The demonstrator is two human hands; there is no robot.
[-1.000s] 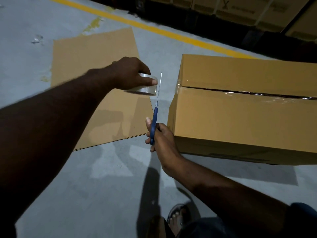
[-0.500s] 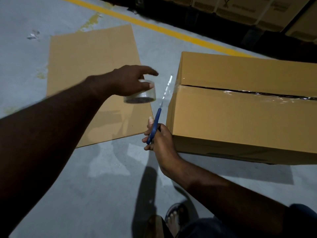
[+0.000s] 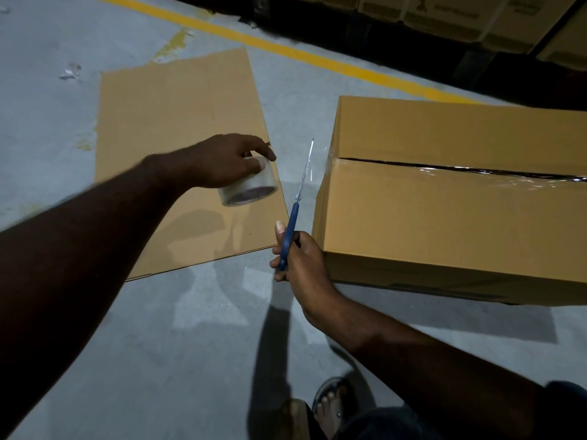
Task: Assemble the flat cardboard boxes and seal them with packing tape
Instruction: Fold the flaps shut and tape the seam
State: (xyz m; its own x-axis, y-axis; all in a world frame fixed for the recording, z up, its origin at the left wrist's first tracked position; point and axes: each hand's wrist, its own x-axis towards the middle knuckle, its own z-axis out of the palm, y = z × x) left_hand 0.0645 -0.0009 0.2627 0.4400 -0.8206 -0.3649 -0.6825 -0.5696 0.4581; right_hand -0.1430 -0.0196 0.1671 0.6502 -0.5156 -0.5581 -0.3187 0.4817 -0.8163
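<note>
Underfoot, a grey concrete floor (image 3: pixel 158 360) fills the view, crossed at the top by a yellow painted line (image 3: pixel 286 50), with a row of stacked printed cartons (image 3: pixel 444 14) in the dark behind it. On the right stands the assembled cardboard box (image 3: pixel 444 236), its top flaps folded down and meeting at a dark centre seam. Clear packing tape (image 3: pixel 476 177) runs shiny along that seam and wraps over the box's left end. To the left, apart from the box, a flat cardboard sheet (image 3: pixel 178 115) lies on the floor.

Reaching across that sheet, the left hand (image 3: pixel 222 160) holds a roll of clear tape (image 3: pixel 251 188) from above, fingers curled over its rim and the forefinger stretched forward. The roll hangs over the sheet's right edge, and its shadow falls on the cardboard below.

Just beside the box's near-left corner, the right hand (image 3: pixel 298 262) grips blue-handled scissors (image 3: pixel 295 204), fingers wrapped round the handles and the thumb lying along them. The blades look closed and point up and away, in the gap between roll and box.

At the bottom edge a sandalled foot (image 3: pixel 330 401) shows, and a small crumpled scrap (image 3: pixel 70 71) lies far left.
</note>
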